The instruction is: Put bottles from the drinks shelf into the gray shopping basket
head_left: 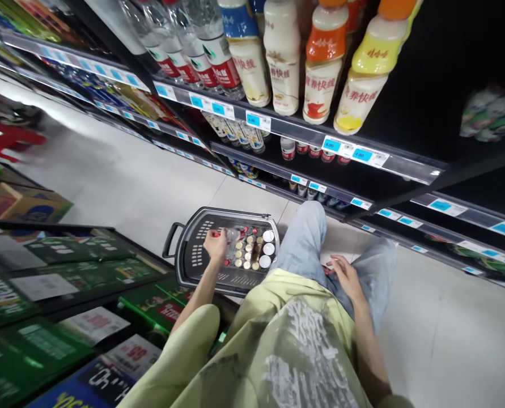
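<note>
My left hand (216, 243) reaches down into a black shopping basket (192, 258) on the floor. Its fingers are closed around a clear plastic bottle (232, 234) with a red cap, held above several upright bottles and cans (252, 249) packed in the basket. My right hand (344, 275) rests with fingers spread over my knee in light blue jeans (303, 243), beside something small and red that I cannot make out. A pale yellow-green printed shirt (278, 340) fills the bottom of the view.
A dark shelf unit (405, 167) on the right carries water bottles (192, 56) and milk drink bottles (320, 68) above blue price tags. Green drink cartons (43, 340) are stacked on the left. Pale floor tiles (128, 175) run down the aisle; red baskets (5, 139) stand far left.
</note>
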The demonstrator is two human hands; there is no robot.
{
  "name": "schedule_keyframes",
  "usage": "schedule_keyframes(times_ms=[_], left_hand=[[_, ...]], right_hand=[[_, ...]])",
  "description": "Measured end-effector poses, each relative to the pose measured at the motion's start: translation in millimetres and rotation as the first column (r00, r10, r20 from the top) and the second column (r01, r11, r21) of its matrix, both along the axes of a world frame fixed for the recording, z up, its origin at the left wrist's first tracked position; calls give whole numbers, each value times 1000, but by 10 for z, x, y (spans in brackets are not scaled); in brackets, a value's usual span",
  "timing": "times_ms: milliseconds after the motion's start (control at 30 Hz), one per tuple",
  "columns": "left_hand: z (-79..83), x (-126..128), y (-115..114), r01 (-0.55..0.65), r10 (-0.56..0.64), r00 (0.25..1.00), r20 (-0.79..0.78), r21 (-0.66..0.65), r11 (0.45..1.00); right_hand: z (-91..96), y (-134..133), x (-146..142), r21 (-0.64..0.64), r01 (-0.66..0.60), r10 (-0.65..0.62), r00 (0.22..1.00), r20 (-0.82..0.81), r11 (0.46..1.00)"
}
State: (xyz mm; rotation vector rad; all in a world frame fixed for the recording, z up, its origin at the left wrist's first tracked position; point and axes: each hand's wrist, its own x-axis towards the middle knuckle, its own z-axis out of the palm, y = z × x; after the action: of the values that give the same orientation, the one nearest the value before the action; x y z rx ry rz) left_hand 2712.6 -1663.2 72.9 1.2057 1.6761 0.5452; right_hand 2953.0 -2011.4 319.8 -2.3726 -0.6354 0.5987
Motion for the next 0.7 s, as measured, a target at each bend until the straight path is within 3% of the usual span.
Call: schedule_keyframes(times_ms=[133, 333, 533, 700], left_hand=[[-446, -160, -50, 3, -13, 996, -90, -108, 994], [-891, -270, -218, 42, -76, 986, -146, -219, 975], [-1220, -310, -315, 148, -199, 965, -172, -274, 950], [-1355, -292, -355, 277, -325, 935, -141, -280, 919]], right_hand=[[18, 41, -22, -46, -10, 10, 1000, 14, 999], [34, 101, -57, -119, -20, 22, 999, 23, 993], [26, 160, -89, -192, -23, 36, 997, 64, 981], [18, 266, -147, -259, -8, 35, 994, 99, 966]])
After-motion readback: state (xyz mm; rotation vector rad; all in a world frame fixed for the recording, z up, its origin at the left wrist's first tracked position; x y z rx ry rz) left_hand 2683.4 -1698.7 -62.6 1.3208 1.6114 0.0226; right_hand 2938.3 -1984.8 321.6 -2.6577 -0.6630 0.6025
